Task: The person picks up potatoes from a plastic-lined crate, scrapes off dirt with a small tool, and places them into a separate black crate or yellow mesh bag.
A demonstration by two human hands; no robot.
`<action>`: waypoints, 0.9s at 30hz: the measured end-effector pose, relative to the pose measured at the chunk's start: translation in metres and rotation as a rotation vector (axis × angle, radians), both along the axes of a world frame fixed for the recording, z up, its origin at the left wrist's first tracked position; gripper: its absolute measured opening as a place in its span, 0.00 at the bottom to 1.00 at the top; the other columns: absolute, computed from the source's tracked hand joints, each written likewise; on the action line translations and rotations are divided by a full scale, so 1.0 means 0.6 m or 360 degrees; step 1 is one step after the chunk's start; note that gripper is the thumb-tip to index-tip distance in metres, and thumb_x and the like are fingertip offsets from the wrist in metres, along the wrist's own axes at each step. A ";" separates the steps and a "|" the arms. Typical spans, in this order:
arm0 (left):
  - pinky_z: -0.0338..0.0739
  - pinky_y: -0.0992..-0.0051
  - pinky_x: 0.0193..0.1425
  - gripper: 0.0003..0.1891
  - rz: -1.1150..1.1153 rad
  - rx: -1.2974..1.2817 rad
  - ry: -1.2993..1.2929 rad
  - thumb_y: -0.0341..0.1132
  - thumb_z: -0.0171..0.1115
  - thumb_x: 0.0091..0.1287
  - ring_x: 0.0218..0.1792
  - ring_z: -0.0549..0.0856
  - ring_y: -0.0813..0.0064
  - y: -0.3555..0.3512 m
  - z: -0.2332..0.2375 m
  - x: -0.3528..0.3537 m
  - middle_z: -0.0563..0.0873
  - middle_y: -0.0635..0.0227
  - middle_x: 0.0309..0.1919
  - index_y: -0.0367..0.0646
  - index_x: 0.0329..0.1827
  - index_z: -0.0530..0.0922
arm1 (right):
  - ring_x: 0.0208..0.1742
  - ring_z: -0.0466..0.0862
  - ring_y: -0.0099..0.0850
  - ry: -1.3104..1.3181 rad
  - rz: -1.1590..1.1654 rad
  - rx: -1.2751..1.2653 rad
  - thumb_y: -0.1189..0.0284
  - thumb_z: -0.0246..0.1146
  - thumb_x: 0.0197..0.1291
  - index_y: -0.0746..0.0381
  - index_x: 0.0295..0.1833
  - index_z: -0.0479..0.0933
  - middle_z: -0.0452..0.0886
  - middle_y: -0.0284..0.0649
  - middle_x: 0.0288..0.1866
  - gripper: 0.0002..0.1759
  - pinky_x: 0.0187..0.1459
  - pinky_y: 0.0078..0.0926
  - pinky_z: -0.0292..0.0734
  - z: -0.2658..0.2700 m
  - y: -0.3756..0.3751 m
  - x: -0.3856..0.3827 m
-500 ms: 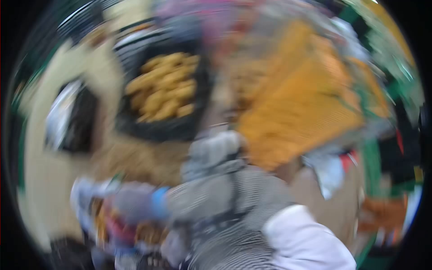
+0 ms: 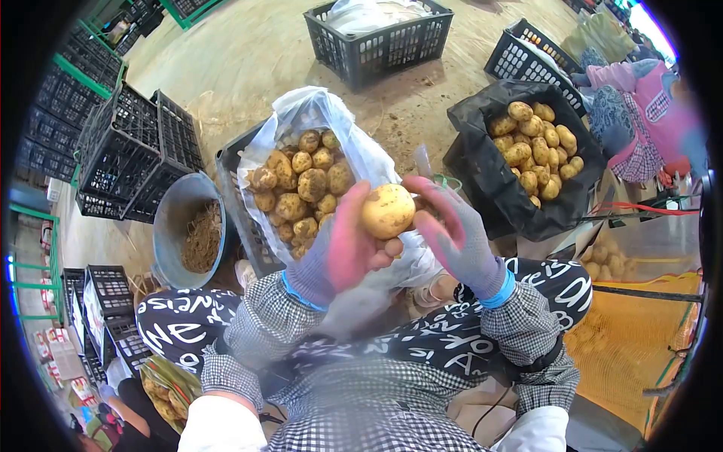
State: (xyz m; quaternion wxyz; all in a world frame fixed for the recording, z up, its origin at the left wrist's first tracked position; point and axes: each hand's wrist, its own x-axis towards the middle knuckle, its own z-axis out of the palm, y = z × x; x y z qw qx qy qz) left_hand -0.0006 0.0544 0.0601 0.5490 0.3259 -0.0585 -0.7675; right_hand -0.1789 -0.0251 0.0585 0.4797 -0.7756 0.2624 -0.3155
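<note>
My left hand [image 2: 339,252], in a grey and pink glove, is closed around a pale yellow potato [image 2: 388,211] with some soil on its skin. My right hand [image 2: 458,239], gloved the same way, is beside it with thumb and fingers apart, the fingertips right at the potato's right side. A brownish patch shows between those fingers; I cannot tell what it is. Just beyond my left hand, soil-covered potatoes [image 2: 312,184] lie in a crate lined with a white plastic bag [image 2: 324,105].
Cleaner potatoes fill a black-lined container [image 2: 482,120] at right, near a person in pink [image 2: 648,105]. A grey-blue bucket [image 2: 167,233] with soil stands at left, beside stacked black crates [image 2: 128,154]. Another crate [image 2: 376,45] is ahead; orange mesh [image 2: 617,339] lies at lower right.
The view has swung from the orange mesh area to the white-lined crate and is now sharp. Both hands are now together at a potato; earlier motion blur hides their grip.
</note>
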 end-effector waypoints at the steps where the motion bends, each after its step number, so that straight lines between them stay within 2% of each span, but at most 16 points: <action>1: 0.70 0.80 0.21 0.29 0.0021 0.0003 -0.0040 0.59 0.42 0.77 0.22 0.77 0.75 0.004 -0.001 -0.001 0.85 0.58 0.38 0.40 0.59 0.74 | 0.58 0.79 0.29 0.0076 0.0025 -0.0101 0.79 0.55 0.68 0.71 0.66 0.71 0.78 0.48 0.60 0.22 0.59 0.24 0.72 0.006 0.006 0.005; 4: 0.68 0.84 0.22 0.29 -0.0012 -0.0154 -0.0166 0.63 0.45 0.74 0.26 0.77 0.81 0.012 -0.006 -0.005 0.82 0.67 0.38 0.45 0.57 0.74 | 0.51 0.81 0.26 0.0014 -0.0019 -0.0210 0.79 0.53 0.70 0.70 0.67 0.71 0.81 0.47 0.54 0.21 0.54 0.21 0.75 -0.001 0.015 0.015; 6: 0.68 0.84 0.21 0.28 -0.0004 -0.0033 0.0138 0.63 0.45 0.74 0.26 0.77 0.80 0.008 -0.011 0.004 0.82 0.67 0.40 0.47 0.58 0.73 | 0.43 0.80 0.23 -0.0016 -0.0197 -0.0360 0.79 0.53 0.70 0.69 0.69 0.69 0.81 0.42 0.46 0.22 0.47 0.19 0.75 -0.027 0.007 0.013; 8: 0.67 0.84 0.21 0.28 0.0032 0.0059 0.0351 0.62 0.44 0.75 0.26 0.77 0.80 0.005 -0.017 0.011 0.81 0.67 0.42 0.48 0.58 0.73 | 0.36 0.77 0.20 -0.0155 -0.0232 -0.0218 0.80 0.51 0.71 0.69 0.71 0.68 0.79 0.37 0.39 0.24 0.41 0.17 0.74 -0.037 0.006 0.015; 9: 0.67 0.83 0.21 0.27 0.0059 0.0099 0.0414 0.62 0.44 0.75 0.26 0.76 0.80 0.006 -0.021 0.011 0.81 0.67 0.42 0.49 0.58 0.73 | 0.33 0.75 0.19 -0.0270 -0.0185 0.0006 0.80 0.51 0.71 0.69 0.72 0.67 0.77 0.34 0.36 0.24 0.38 0.16 0.73 -0.038 0.017 0.015; 12: 0.67 0.83 0.20 0.26 0.0098 0.0161 0.0544 0.62 0.43 0.75 0.25 0.76 0.79 0.008 -0.032 0.004 0.80 0.67 0.42 0.51 0.58 0.73 | 0.29 0.67 0.15 -0.0395 -0.0052 0.0379 0.81 0.48 0.72 0.69 0.74 0.64 0.70 0.29 0.31 0.26 0.33 0.13 0.67 -0.024 0.041 0.023; 13: 0.66 0.84 0.20 0.25 0.0098 0.0176 0.0575 0.62 0.43 0.75 0.25 0.76 0.79 0.009 -0.035 0.001 0.80 0.67 0.42 0.52 0.58 0.73 | 0.29 0.67 0.15 -0.0271 0.0024 0.0198 0.81 0.47 0.71 0.69 0.74 0.63 0.70 0.28 0.31 0.26 0.32 0.13 0.67 -0.031 0.034 0.015; 16: 0.71 0.84 0.22 0.26 0.0113 0.0138 0.0603 0.59 0.47 0.76 0.27 0.75 0.79 0.012 -0.049 -0.001 0.82 0.64 0.44 0.46 0.60 0.73 | 0.70 0.73 0.34 -0.0371 0.0193 0.0673 0.86 0.55 0.66 0.73 0.72 0.64 0.69 0.49 0.73 0.28 0.68 0.29 0.68 -0.030 0.038 0.008; 17: 0.70 0.84 0.22 0.25 0.0085 0.0124 0.0506 0.59 0.45 0.76 0.27 0.76 0.79 0.011 -0.055 -0.001 0.81 0.65 0.43 0.47 0.58 0.73 | 0.69 0.74 0.33 -0.0490 0.0237 0.1057 0.86 0.54 0.67 0.73 0.72 0.65 0.71 0.49 0.72 0.27 0.68 0.28 0.69 -0.018 0.045 0.007; 19: 0.68 0.83 0.21 0.24 0.0036 0.0096 0.0316 0.61 0.41 0.77 0.26 0.77 0.78 0.011 -0.068 -0.001 0.80 0.68 0.41 0.51 0.55 0.72 | 0.67 0.75 0.31 -0.0350 0.0296 0.1079 0.85 0.53 0.68 0.73 0.71 0.65 0.72 0.48 0.70 0.26 0.66 0.27 0.70 -0.023 0.049 0.000; 20: 0.70 0.82 0.23 0.24 0.0083 0.0070 0.0275 0.60 0.42 0.77 0.27 0.77 0.77 0.011 -0.067 -0.003 0.79 0.67 0.42 0.50 0.57 0.71 | 0.66 0.76 0.31 -0.0099 0.0312 0.0711 0.84 0.53 0.69 0.73 0.72 0.65 0.73 0.48 0.70 0.26 0.65 0.27 0.72 -0.036 0.046 -0.001; 22: 0.76 0.81 0.28 0.25 0.0173 0.0018 0.0193 0.58 0.44 0.78 0.30 0.79 0.76 0.012 -0.059 -0.011 0.79 0.66 0.44 0.47 0.62 0.69 | 0.52 0.73 0.24 0.0032 0.0170 0.0403 0.81 0.51 0.71 0.72 0.73 0.64 0.73 0.41 0.59 0.25 0.51 0.22 0.69 -0.046 0.042 -0.003; 23: 0.78 0.80 0.32 0.26 0.0239 -0.0068 0.0075 0.56 0.48 0.77 0.33 0.80 0.75 0.011 -0.054 -0.018 0.79 0.65 0.46 0.46 0.66 0.66 | 0.39 0.69 0.18 -0.0083 0.0015 0.0464 0.80 0.51 0.71 0.71 0.73 0.64 0.74 0.35 0.48 0.25 0.39 0.16 0.66 -0.029 0.042 0.009; 26: 0.82 0.75 0.44 0.34 0.0344 -0.0343 -0.0274 0.50 0.59 0.74 0.42 0.83 0.73 0.009 -0.047 -0.037 0.78 0.62 0.53 0.43 0.75 0.57 | 0.24 0.65 0.10 -0.0325 -0.0106 0.0447 0.77 0.51 0.73 0.71 0.73 0.65 0.76 0.29 0.41 0.25 0.25 0.10 0.61 -0.032 0.026 0.014; 27: 0.82 0.74 0.47 0.37 0.0313 -0.0438 -0.0399 0.48 0.62 0.72 0.45 0.83 0.72 0.011 -0.049 -0.033 0.78 0.61 0.55 0.42 0.77 0.53 | 0.25 0.65 0.10 -0.0246 -0.0098 0.0355 0.77 0.51 0.73 0.71 0.73 0.65 0.76 0.29 0.40 0.25 0.26 0.10 0.61 -0.034 0.019 0.008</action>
